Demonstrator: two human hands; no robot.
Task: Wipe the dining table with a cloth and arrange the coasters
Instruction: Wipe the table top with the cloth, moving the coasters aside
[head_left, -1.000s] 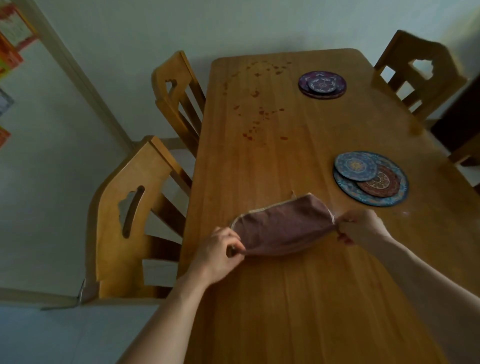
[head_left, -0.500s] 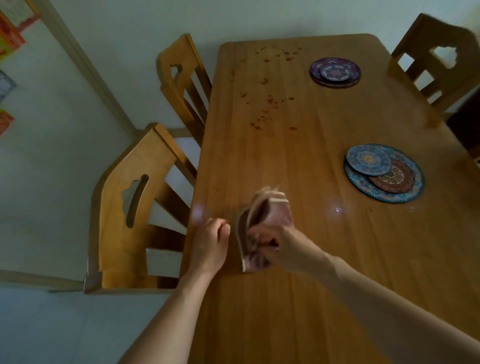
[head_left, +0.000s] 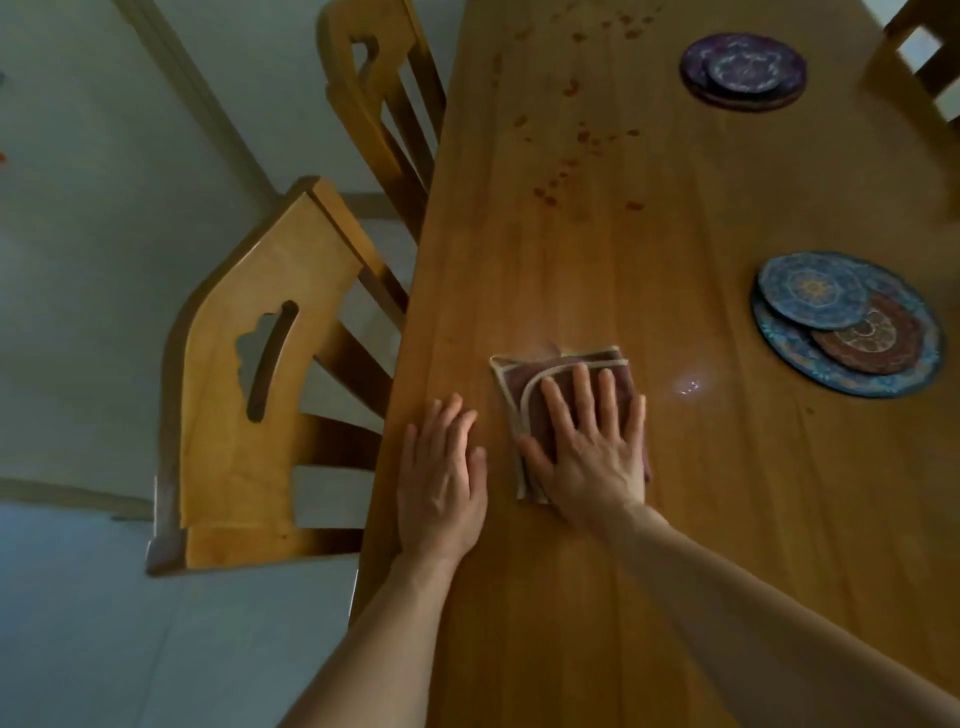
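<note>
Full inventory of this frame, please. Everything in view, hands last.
table: one, honey-coloured wood, fills the centre and right
cloth: one, brownish-purple with pale trim, folded, on the table's near left part
stains: many small spots, reddish, far left part of the table
blue mat: one, round, right side of the table
blue coaster: one, on the mat's far left part
red-brown coaster: one, on the mat, partly under the blue coaster
purple coasters: at least two, stacked, far right of the table
chairs: three, wood; two on the left, one at the top right
left hand: flat on the table, left of the cloth
right hand: flat on the cloth
</note>
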